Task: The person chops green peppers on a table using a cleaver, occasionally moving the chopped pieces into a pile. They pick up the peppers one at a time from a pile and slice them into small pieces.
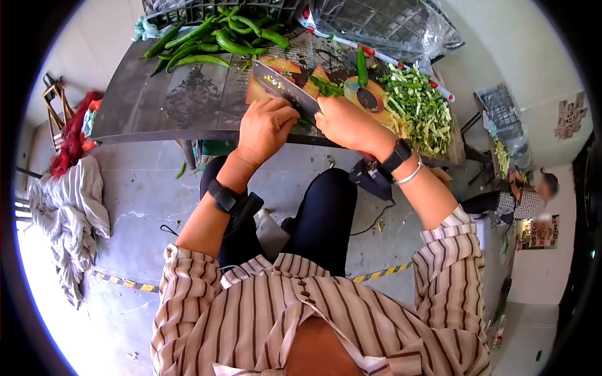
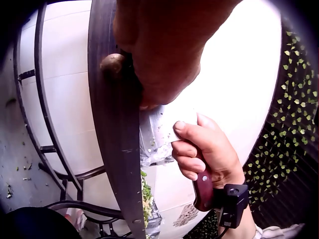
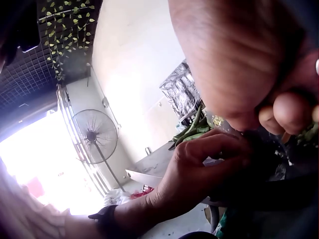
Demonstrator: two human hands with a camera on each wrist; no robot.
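My right hand (image 1: 348, 122) grips a broad-bladed kitchen knife by its maroon handle (image 2: 203, 191). Its blade (image 1: 285, 88) slants over the table's near edge, with pale chopped bits stuck on the flat. Close against the blade, my left hand (image 1: 268, 128) has its fingers curled down. A bit of green pepper shows below these fingers; the rest is hidden by the hand and blade. In the right wrist view the left thumb and forefinger come together beside the knife. Whole long green peppers (image 1: 219, 37) lie piled at the back left; one single pepper (image 1: 362, 67) lies right of the blade.
Chopped green pepper (image 1: 417, 106) is heaped at the table's right end. A black crate (image 1: 382, 25) with clear plastic and a red-and-white pole (image 1: 401, 64) lie behind. The dark table (image 1: 144, 103) extends left. Another person (image 1: 523, 197) works at the far right.
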